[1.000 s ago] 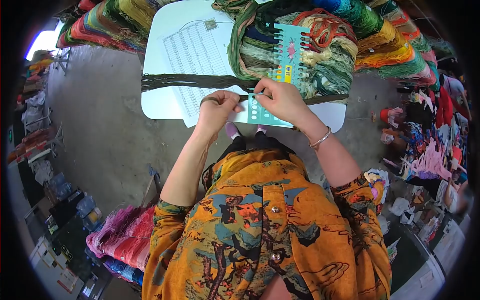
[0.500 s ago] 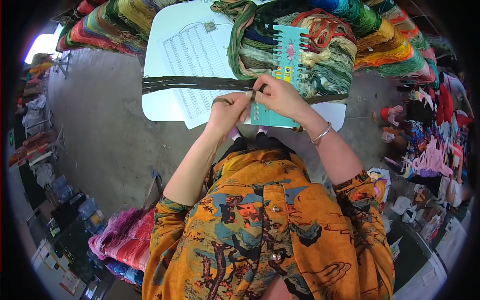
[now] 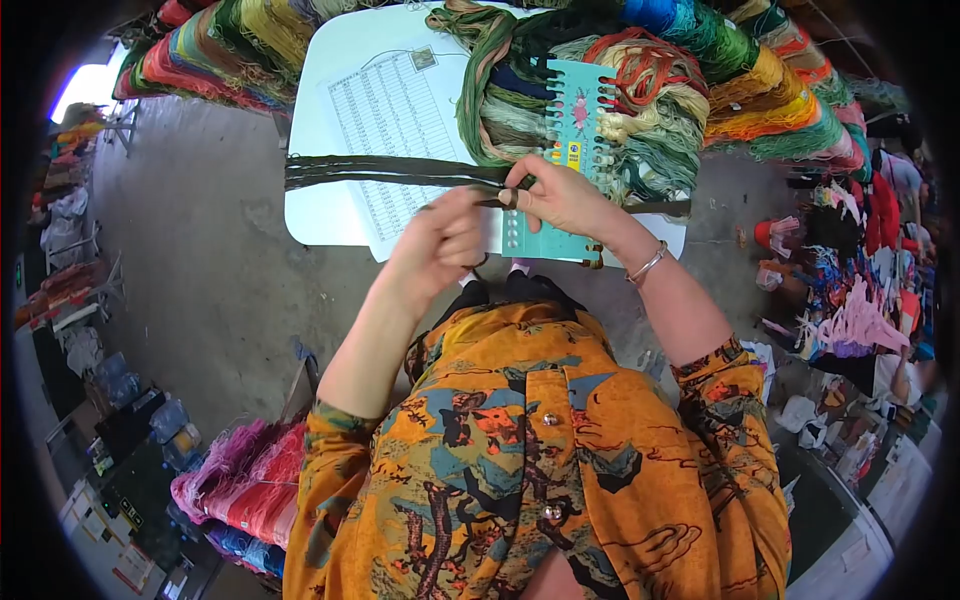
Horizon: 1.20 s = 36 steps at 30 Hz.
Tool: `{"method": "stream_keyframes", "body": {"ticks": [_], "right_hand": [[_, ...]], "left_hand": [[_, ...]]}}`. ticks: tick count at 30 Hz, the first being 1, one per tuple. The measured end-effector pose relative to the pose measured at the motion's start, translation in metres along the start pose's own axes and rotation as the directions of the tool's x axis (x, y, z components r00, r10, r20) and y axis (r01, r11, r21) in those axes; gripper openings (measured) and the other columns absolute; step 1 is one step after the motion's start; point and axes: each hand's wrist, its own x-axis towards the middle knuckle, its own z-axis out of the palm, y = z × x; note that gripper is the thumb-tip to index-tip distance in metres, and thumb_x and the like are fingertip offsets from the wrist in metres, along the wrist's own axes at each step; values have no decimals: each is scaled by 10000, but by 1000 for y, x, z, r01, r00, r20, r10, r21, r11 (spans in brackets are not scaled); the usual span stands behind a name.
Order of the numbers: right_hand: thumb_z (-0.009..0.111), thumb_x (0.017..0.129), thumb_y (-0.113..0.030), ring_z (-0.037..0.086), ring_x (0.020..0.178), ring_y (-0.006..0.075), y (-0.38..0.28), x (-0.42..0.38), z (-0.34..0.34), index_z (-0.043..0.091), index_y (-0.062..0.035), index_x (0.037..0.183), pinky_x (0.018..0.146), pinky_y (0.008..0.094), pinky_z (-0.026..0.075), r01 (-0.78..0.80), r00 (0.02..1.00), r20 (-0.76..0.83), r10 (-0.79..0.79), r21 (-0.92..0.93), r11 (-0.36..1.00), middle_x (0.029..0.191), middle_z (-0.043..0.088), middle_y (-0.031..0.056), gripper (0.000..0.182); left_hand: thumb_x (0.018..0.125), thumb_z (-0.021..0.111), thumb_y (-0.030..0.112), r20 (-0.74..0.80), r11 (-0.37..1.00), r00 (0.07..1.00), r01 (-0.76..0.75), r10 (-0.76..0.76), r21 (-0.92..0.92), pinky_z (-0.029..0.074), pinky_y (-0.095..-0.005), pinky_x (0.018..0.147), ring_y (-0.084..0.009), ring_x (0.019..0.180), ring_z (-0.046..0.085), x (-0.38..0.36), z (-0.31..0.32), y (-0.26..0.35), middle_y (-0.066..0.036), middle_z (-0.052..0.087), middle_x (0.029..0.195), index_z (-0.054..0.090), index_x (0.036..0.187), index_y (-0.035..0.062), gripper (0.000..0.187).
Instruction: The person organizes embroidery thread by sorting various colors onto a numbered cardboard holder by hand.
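Observation:
A long dark thread skein (image 3: pixel 390 170) lies across the white table and runs under my right hand. My right hand (image 3: pixel 562 200) pinches the dark thread over the lower part of a teal punched thread card (image 3: pixel 572 85). My left hand (image 3: pixel 440 240), slightly blurred, is closed on a short dark strand stretched between the two hands. A loose end hangs below my left hand. Several coloured threads are tied in the holes along the card's edges. Under the card and behind it lies a heap of green, cream and red thread (image 3: pixel 665 120).
A printed chart sheet (image 3: pixel 395 115) lies on the white table (image 3: pixel 325 60). Racks of coloured yarn (image 3: pixel 765 80) stand behind the table, and pink yarn (image 3: pixel 250 480) hangs at lower left. A red container (image 3: pixel 777 235) sits on the floor to the right.
My left hand has moved left and slightly down, away from my right hand, drawing the dark strand out between them. My right hand has stayed nearly in place.

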Motion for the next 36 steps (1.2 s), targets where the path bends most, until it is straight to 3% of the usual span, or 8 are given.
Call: {"method": "stream_keyframes", "body": {"ticks": [3, 7, 11, 15, 20, 27, 30, 36], "right_hand": [[613, 865, -569, 596, 556, 141, -1, 0, 1, 528, -76, 1056, 545, 301, 430, -9, 1000, 2, 9, -74, 997, 588, 625, 34, 535], [650, 888, -402, 580, 581, 117, -19, -6, 2, 508, -63, 1072, 573, 280, 417, -74, 997, 15, 77, -128, 989, 624, 623, 39, 411], [624, 809, -137, 565, 566, 155, -11, -14, 10, 522, -49, 1079, 560, 301, 417, 94, 992, -61, -111, -240, 966, 657, 622, 42, 301], [621, 818, -99, 591, 608, 192, -14, -19, 16, 564, -49, 991, 567, 320, 449, 163, 964, -162, -209, -260, 952, 776, 626, 61, 189], [655, 777, -117, 613, 727, 284, -5, -8, 30, 579, -52, 951, 614, 384, 499, 304, 840, -140, -525, -679, 668, 861, 588, 83, 201], [615, 790, -65, 609, 689, 209, 5, -6, 22, 587, -44, 902, 592, 308, 489, 317, 859, -173, -481, -558, 767, 792, 564, 62, 117], [511, 868, -1, 528, 687, 21, 5, -11, 16, 545, -36, 861, 563, 229, 402, 192, 977, -154, -149, 318, 929, 773, 532, -40, 49], [537, 806, -12, 560, 660, 97, 8, -9, 23, 527, -50, 869, 570, 276, 419, 230, 915, -286, -285, -211, 950, 748, 543, 20, 75]], "left_hand": [[997, 459, 151, 92, 883, 977, -133, 194, -450, 171, -197, 366, -22, 439, 233, -53, -31, 35, 84, 286, 587, 513, 888, 92, 134], [1020, 401, 143, 15, 587, 663, -652, 748, -480, 181, -221, 376, -38, 451, 203, -137, -72, 92, 42, 295, 612, 493, 871, 51, 197], [997, 469, 110, -149, 675, 679, -733, 719, -88, 189, -201, 401, -39, 478, 247, -137, -54, 77, 39, 361, 657, 558, 980, 31, 121], [872, 638, 119, -189, 391, 638, -191, 747, 900, 406, -227, 605, -92, 664, 512, -89, -25, 36, 10, 571, 838, 657, 998, 69, 137], [786, 726, 198, 267, -392, 699, 20, 663, 920, 512, -441, 723, -350, 854, 628, -48, -25, 19, -166, 579, 1034, 646, 1038, 144, 269], [889, 598, 163, 264, -508, 753, 107, 602, 855, 489, -480, 629, -371, 784, 630, -30, -33, 19, -186, 594, 996, 557, 984, 88, 128], [910, 557, 175, 222, -451, 802, 65, 554, 890, 479, -480, 617, -368, 750, 634, -24, -33, 19, -168, 618, 836, 533, 998, 95, 121], [919, 555, 158, 108, -348, 872, 75, 477, 935, 487, -422, 664, -312, 747, 630, -23, -24, 37, -159, 634, 801, 550, 975, 79, 97]]}}
